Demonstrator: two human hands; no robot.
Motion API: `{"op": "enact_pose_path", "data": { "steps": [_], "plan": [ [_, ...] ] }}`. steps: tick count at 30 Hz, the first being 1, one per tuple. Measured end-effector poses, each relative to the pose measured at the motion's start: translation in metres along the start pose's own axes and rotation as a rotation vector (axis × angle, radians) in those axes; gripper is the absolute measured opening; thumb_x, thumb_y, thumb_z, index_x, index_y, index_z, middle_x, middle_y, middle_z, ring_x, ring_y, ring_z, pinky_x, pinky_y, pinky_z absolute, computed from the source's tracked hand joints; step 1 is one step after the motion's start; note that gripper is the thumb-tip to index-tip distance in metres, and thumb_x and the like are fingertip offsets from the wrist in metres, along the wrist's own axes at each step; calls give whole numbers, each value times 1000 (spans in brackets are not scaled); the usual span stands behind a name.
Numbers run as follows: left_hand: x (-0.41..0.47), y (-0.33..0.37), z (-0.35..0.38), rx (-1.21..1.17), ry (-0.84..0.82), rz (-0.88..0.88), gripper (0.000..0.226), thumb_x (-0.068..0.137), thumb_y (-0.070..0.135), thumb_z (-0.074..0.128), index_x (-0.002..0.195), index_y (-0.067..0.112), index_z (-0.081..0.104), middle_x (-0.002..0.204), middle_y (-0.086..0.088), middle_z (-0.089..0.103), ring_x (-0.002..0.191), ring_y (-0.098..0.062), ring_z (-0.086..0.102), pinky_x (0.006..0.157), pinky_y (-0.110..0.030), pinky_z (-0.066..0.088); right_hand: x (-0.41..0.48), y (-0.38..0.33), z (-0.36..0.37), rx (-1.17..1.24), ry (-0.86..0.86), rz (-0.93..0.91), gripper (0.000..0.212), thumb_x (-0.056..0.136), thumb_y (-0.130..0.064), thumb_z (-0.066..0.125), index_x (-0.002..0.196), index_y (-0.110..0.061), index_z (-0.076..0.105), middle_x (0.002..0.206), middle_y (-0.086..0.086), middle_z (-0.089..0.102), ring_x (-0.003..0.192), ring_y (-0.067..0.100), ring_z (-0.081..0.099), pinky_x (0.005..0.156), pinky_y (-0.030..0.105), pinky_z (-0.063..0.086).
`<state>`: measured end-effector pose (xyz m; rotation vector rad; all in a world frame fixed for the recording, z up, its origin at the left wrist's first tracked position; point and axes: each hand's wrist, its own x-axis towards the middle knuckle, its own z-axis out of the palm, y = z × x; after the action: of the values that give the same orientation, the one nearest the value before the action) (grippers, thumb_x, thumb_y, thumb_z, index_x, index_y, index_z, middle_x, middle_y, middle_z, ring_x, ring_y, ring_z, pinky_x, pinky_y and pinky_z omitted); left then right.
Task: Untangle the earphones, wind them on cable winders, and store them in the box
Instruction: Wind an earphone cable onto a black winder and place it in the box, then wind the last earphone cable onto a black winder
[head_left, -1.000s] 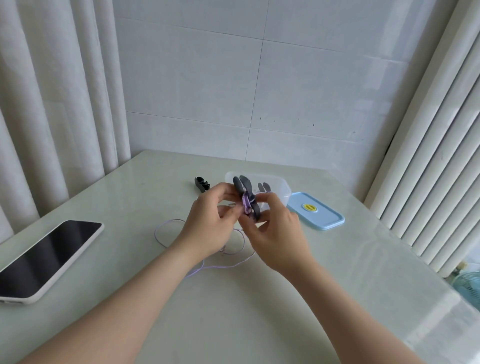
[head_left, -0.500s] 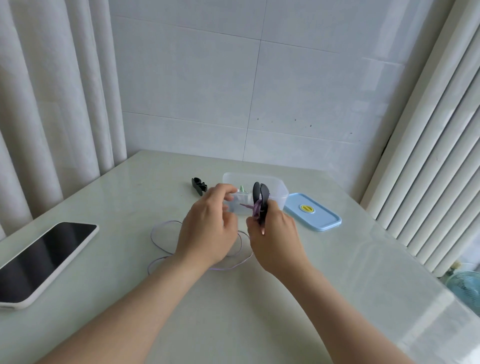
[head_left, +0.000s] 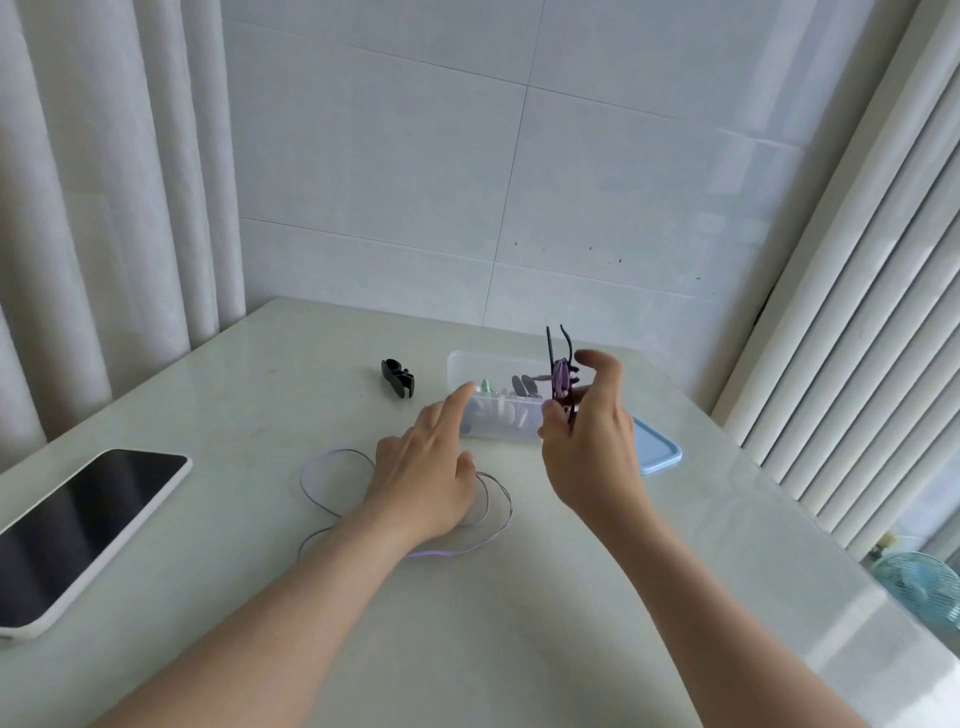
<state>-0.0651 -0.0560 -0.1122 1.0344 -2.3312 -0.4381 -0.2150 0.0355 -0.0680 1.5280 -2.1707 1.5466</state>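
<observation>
My right hand (head_left: 587, 447) is raised above the bench (head_left: 467, 649) and clamps a dark cable winder (head_left: 560, 382) between curled fingers near its lower end, with the thumb lifted clear on the far side. The winder stands almost upright, its 2 thin prongs pointing up, and purple cable is wound round its middle. It sits over the right end of the clear box (head_left: 460, 364), which stands open on the far part of the bench and has a few items in it that are too blurred to name. My left hand (head_left: 421, 478) is low and relaxed, gripping nothing that I can see, its index finger stretched out to the box's near left corner; I cannot tell whether it touches the wall. Under and around that hand the loose purple earphone cable (head_left: 441, 554) lies in loops on the bench. A blue lid (head_left: 662, 454) lies flat just right of the box, partly behind my right hand. A black spare winder (head_left: 397, 376) rests left of the box, apart from it. A phone (head_left: 88, 525) lies screen up at the near left edge.
</observation>
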Motion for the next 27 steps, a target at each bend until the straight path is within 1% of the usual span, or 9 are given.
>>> {"op": "enact_pose_path", "data": {
  "steps": [3,8,11,13,16,21,24,25,27],
  "plan": [
    [3,-1,2,-35,-11,-19,75,104,21,45,163,43,3,162,6,33,140,-19,46,110,-45,34,17,-7,1,-45,17,-33,34,98,-5,54,124,-24,43,97,-2,66,92,29,55,75,41,42],
    [9,-11,3,-193,20,-104,72,101,16,47,163,27,13,164,9,38,140,-17,51,117,-47,32,44,-21,27,-218,-82,-127,30,99,-8,50,128,-13,54,91,9,71,89,36,55,74,45,43],
    [9,-11,3,-191,14,-103,65,99,15,49,159,25,24,159,10,43,136,-16,53,116,-45,32,61,-29,45,-226,-142,-55,27,103,-17,49,128,-14,58,95,14,71,90,30,48,71,41,37],
    [8,-10,2,-203,18,-98,63,99,15,50,157,25,28,156,11,45,135,-15,54,116,-43,32,70,-30,55,-234,-192,2,27,106,-24,49,129,-10,52,102,15,69,92,27,42,69,38,31],
    [7,-9,1,-223,30,-97,63,98,12,51,156,25,32,153,11,48,133,-14,56,116,-43,34,78,-27,66,-263,-240,57,31,104,-31,55,120,-7,45,102,13,62,94,34,52,71,39,38],
    [5,-7,-1,-284,54,-85,68,92,-2,44,153,27,38,147,11,54,128,-15,60,111,-43,42,84,-18,81,-402,-237,154,32,96,-47,62,98,-15,66,95,6,69,97,34,62,80,39,49],
    [5,-7,0,-292,59,-91,70,90,-4,43,152,27,38,145,9,55,128,-16,58,110,-43,43,84,-20,82,-371,-176,163,24,93,-37,67,107,-17,69,99,6,69,97,31,62,76,37,51],
    [5,-7,1,-284,58,-96,70,90,-3,43,153,26,37,144,9,55,127,-17,58,110,-43,43,85,-21,82,-352,-168,126,20,93,-29,66,110,-19,70,102,5,70,99,30,62,76,37,51],
    [6,-7,0,-276,59,-105,70,89,-3,44,152,26,38,142,9,56,125,-18,59,109,-42,43,83,-25,84,-331,-213,34,27,93,-16,57,111,-22,76,106,1,73,104,27,64,77,35,52]
  ]
}}
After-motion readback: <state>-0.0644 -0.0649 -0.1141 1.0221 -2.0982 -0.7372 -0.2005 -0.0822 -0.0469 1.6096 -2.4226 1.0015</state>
